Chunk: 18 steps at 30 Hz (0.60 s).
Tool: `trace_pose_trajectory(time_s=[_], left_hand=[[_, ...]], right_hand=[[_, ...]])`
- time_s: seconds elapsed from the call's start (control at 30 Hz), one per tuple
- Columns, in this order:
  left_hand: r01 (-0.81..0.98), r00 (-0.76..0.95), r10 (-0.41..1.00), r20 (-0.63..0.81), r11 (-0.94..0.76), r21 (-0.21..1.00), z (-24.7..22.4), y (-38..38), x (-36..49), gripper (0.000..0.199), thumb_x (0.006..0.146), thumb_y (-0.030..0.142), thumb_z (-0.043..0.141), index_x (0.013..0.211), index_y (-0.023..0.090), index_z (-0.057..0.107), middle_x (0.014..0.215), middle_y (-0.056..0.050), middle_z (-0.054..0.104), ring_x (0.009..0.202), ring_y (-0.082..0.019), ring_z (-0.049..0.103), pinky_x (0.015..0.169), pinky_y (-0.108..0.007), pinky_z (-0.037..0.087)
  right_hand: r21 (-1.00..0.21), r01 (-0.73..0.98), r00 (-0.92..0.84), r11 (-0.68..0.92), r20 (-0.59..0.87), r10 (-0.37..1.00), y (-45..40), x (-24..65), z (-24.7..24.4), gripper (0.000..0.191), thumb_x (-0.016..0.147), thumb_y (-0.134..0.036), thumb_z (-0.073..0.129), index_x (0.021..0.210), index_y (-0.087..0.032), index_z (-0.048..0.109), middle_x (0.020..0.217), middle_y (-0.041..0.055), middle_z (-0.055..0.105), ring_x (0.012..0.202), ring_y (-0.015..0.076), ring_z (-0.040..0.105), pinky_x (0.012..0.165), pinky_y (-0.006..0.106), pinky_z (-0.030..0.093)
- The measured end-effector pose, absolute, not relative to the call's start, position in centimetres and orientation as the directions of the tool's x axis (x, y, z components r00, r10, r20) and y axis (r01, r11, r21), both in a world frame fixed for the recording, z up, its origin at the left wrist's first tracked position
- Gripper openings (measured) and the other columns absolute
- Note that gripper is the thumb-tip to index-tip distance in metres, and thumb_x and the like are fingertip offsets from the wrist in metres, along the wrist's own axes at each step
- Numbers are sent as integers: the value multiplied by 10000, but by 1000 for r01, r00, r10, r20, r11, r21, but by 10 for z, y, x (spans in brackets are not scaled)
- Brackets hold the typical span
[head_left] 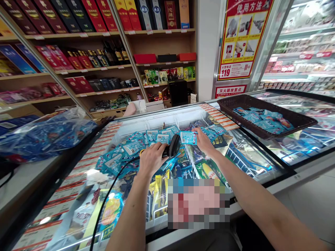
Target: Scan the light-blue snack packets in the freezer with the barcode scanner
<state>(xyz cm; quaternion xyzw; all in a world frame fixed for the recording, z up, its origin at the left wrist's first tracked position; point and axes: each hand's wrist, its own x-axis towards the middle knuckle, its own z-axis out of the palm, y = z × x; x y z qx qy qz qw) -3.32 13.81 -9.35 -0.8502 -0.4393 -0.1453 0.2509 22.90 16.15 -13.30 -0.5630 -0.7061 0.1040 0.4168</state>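
A small blue packet (188,137) sits pinched between the thumb and fingers of the right hand (205,140), raised above the freezer with its printed face turned toward the left side. The left hand (152,158) is closed around a black handheld scanner (171,146), whose head tilts up toward the packet; this angle seems to bring the two close enough for the scanner to read the print. A black cable (110,195) runs from the scanner down over the freezer's front edge, and its length appears to limit how far the scanner can reach.

Both hands work above a chest freezer (157,116), where a heap of blue packets (125,153) fills the left side. A wire divider (193,160) separates that heap from mixed bags on the right, and yellow packets (159,191) lie nearer the person. A pixelated patch (197,204) hides part of the front.

A dark woven basket (251,101) rests on the freezer's glass lid, holding more blue packets (264,118) within easy reach of the right hand. A bulging plastic bag (44,132) lies to the left, and shelves of boxed bottles (162,31) stand beyond.
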Motion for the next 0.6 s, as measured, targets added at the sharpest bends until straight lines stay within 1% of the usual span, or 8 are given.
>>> trace_pose_trajectory(time_s=[0.2,0.4,0.6], left_hand=[[808,589,670,452,-505,-304,-94,138,-33,315,818,396,521,1093,244,545,940,-53,609,836,-225,589,630,-321,382],[809,586,675,449,-513,-286,-94,138,-33,314,814,391,527,1085,235,554,933,-68,611,843,-228,590,636,-316,382],[807,588,677,442,-522,-274,-93,138,-33,324,809,399,531,1088,235,555,937,-65,614,849,-232,590,637,-320,388]], right_hand=[[-612,710,-18,349,480,877,162,229,-132,376,807,-101,337,1161,-192,425,990,89,612,847,225,566,708,316,400],[-598,726,-14,340,482,876,161,229,-132,368,819,-110,326,1163,-196,424,935,77,620,777,214,564,657,301,387],[-597,730,-9,333,478,878,161,229,-131,363,830,-116,317,1166,-197,429,977,83,618,823,219,567,693,310,400]])
